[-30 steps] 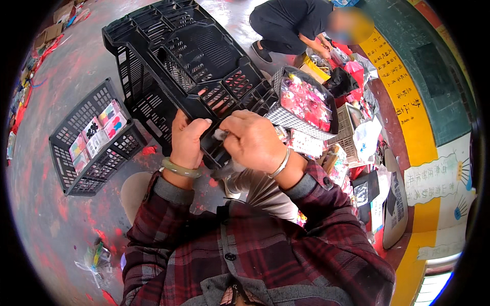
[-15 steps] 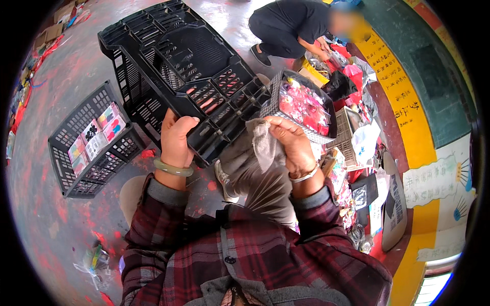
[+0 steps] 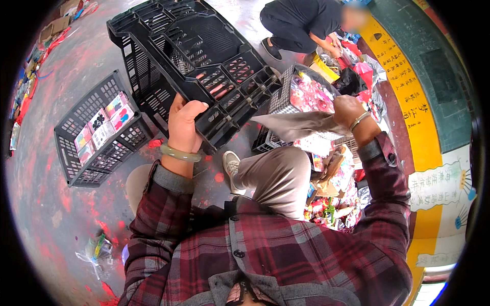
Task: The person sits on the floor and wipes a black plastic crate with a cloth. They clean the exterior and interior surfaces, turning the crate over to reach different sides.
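A large black plastic crate (image 3: 206, 43) is tipped up in front of me, its slatted side and ribbed base showing. My left hand (image 3: 185, 125) is closed on its near edge, thumb on top and the fingers partly hidden behind. Off to the right, my right hand (image 3: 349, 109) clenches one end of a grey-brown cloth (image 3: 301, 125). The cloth stretches leftward from that fist, and its loose end comes close to the crate's near right corner. I cannot tell whether the two touch.
A smaller black crate (image 3: 115, 148) with colourful flat packs (image 3: 104, 120) stands on the floor at left. A checked basket (image 3: 287, 97) of pink-red packets is beyond the cloth. Mixed goods (image 3: 332, 209) pile along the right. Another person (image 3: 301, 23) crouches at the far right.
My right hand has swung away to the right, drawing the cloth out from its bunched shape near the crate. The left hand still holds the crate, slightly shifted in view.
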{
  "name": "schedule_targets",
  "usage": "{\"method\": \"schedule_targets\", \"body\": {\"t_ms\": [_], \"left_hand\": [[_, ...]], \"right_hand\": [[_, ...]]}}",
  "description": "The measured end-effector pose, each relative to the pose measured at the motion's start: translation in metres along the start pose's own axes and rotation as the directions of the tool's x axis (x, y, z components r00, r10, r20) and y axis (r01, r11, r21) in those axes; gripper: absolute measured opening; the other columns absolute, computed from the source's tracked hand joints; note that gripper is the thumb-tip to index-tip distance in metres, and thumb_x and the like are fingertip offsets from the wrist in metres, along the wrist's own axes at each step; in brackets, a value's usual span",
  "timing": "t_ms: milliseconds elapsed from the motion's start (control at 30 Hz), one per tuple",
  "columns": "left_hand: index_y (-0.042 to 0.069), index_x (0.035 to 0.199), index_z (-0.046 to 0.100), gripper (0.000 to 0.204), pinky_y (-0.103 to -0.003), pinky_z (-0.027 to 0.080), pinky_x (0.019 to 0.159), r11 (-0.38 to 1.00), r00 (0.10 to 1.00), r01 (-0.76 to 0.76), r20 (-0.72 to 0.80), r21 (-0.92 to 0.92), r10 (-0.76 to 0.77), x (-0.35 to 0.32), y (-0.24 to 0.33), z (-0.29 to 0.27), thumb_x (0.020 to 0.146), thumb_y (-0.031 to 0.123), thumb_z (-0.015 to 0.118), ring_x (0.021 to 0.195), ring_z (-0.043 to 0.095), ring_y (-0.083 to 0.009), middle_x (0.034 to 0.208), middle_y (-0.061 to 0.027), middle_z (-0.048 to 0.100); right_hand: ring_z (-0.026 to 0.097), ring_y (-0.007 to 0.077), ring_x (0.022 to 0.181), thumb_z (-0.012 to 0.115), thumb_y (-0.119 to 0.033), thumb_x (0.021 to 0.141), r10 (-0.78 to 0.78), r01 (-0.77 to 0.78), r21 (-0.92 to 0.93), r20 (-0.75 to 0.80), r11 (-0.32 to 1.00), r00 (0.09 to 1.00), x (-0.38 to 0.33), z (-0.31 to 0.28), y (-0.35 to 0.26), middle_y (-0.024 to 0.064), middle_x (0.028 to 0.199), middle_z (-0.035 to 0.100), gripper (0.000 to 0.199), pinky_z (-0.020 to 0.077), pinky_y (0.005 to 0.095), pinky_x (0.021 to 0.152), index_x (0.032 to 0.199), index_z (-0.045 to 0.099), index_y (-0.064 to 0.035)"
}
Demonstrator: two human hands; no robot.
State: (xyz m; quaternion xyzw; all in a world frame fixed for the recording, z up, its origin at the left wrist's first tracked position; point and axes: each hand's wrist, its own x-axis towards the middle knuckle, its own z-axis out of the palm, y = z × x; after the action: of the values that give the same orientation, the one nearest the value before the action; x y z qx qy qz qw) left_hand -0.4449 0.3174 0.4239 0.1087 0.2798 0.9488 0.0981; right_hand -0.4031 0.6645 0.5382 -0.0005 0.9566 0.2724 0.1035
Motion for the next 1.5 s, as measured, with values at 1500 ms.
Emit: {"method": "schedule_targets", "body": {"t_ms": [1500], "left_hand": [[-0.004,0.124,0.043,0.054,-0.031,0.046,0.088,1.0,1.0,0.025,-0.014,0.014,-0.025,-0.005,-0.007,-0.001,0.069,-0.007,0.043,0.099,0.059,-0.0216,0.11,-0.0133,0.058]], "right_hand": [[0.061,0.0194,0.091,0.047,-0.004,0.087,0.418,0.361,0.659,-0.077,-0.659,0.905,0.008,0.034,-0.108,0.0103,0.097,0.064,0.018,0.0512,0.0338,0.076,0.097,0.061,0.0011]]}}
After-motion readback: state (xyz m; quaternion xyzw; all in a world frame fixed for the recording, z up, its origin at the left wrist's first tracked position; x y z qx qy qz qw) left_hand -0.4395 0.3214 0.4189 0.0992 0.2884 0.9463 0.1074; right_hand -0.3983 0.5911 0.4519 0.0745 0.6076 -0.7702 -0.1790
